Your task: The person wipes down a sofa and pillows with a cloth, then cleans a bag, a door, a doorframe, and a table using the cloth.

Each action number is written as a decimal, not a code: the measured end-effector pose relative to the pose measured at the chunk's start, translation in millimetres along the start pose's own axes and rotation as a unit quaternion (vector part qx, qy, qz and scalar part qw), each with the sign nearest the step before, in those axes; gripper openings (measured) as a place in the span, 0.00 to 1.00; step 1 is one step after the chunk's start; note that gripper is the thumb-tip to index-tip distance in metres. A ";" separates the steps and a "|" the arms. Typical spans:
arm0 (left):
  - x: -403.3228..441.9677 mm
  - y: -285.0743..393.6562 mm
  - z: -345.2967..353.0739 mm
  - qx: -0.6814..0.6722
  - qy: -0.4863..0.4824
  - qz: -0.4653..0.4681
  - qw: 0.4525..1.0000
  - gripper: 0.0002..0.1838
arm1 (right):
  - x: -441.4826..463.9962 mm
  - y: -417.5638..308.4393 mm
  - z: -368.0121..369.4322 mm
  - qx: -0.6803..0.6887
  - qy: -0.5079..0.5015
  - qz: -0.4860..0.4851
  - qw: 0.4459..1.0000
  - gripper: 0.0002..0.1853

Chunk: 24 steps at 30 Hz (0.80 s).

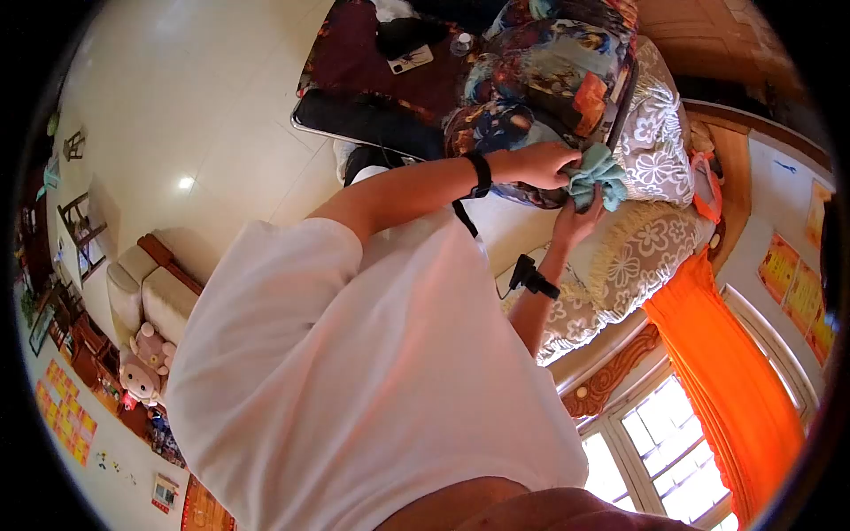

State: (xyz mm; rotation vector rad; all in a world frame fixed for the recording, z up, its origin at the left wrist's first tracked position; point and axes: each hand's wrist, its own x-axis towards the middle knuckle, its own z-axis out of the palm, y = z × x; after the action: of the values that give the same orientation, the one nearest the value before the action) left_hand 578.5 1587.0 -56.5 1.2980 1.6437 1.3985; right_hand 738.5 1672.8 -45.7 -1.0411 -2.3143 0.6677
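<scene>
A bunched light green cloth is held between both hands beside the dark patterned bedding. My left hand comes in from the left, its fingers curled shut on the cloth's left edge. From below, my right hand grips the cloth's lower side, with its fingers partly hidden by the folds. Both wrists wear black bands, and the right one carries a small black device.
Floral cushions line the seat to the right of the hands. A phone and a clear bottle lie on the bed. An orange curtain hangs by the window. A sofa and plush toy are at left.
</scene>
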 end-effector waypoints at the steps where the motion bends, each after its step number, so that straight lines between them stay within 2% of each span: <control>1: -4.8 -7.0 -2.4 -0.003 -0.002 -0.002 1.000 0.18 | -1.3 -11.5 -3.0 -0.052 -0.003 -0.049 0.997 0.32; 2: -9.4 -14.2 -4.6 -0.007 -0.001 0.002 1.000 0.19 | -0.9 -21.0 -3.1 -0.069 0.005 -0.097 0.993 0.32; 3: -14.3 -19.8 -6.7 -0.011 0.000 0.008 1.000 0.19 | -4.0 -30.4 -2.9 -0.073 0.008 -0.095 0.993 0.32; 5: -24.4 -24.5 -10.9 -0.049 -0.017 -0.018 0.998 0.19 | -10.0 -45.1 0.1 -0.200 -0.025 -0.042 0.979 0.31; 8: -42.3 -31.7 -21.1 -0.008 -0.018 0.026 0.999 0.20 | -25.1 -66.1 11.3 -0.258 -0.032 -0.005 0.966 0.30; 12: -81.2 -43.0 -43.3 0.029 -0.014 0.018 0.999 0.20 | -55.7 -106.2 40.5 -0.323 -0.047 0.036 0.944 0.27; 14: -100.8 -48.3 -61.1 0.049 -0.096 -0.125 0.986 0.19 | -79.9 -110.2 64.6 -0.311 -0.052 0.018 0.949 0.25; 15: -111.5 -55.9 -74.4 0.047 -0.094 -0.126 0.986 0.19 | -88.2 -110.1 80.4 -0.294 -0.054 -0.004 0.954 0.24; 16: -126.8 -67.1 -85.1 0.081 -0.132 -0.171 0.973 0.19 | -98.7 -126.4 90.5 -0.283 -0.111 0.062 0.950 0.24; 18: -166.4 -97.9 -100.1 0.121 -0.179 -0.243 0.945 0.19 | -125.6 -77.5 132.6 -0.145 -0.266 0.073 0.950 0.25; 19: -188.2 -124.1 -105.9 0.131 -0.187 -0.271 0.935 0.19 | -142.4 -82.6 149.9 -0.143 -0.255 -0.016 0.956 0.23; 20: -214.0 -160.6 -106.9 0.136 -0.193 -0.265 0.935 0.20 | -154.7 -99.5 166.7 -0.170 -0.323 0.071 0.928 0.24; 21: -241.1 -187.4 -112.6 0.142 -0.201 -0.261 0.933 0.20 | -165.9 -105.0 187.2 -0.142 -0.377 0.052 0.914 0.28; 23: -284.3 -185.7 -148.3 0.171 -0.152 -0.406 0.885 0.21 | -191.8 -106.7 235.8 -0.052 -0.415 -0.008 0.908 0.27; 24: -322.4 -236.5 -148.8 0.201 -0.196 -0.379 0.882 0.22 | -205.0 -104.0 265.7 -0.043 -0.419 -0.001 0.907 0.27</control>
State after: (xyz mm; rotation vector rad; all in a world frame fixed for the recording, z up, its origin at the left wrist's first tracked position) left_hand 483.8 1242.5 -289.6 0.8779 1.8902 0.3120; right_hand 635.4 1392.8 -231.2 -0.8813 -3.0842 1.1988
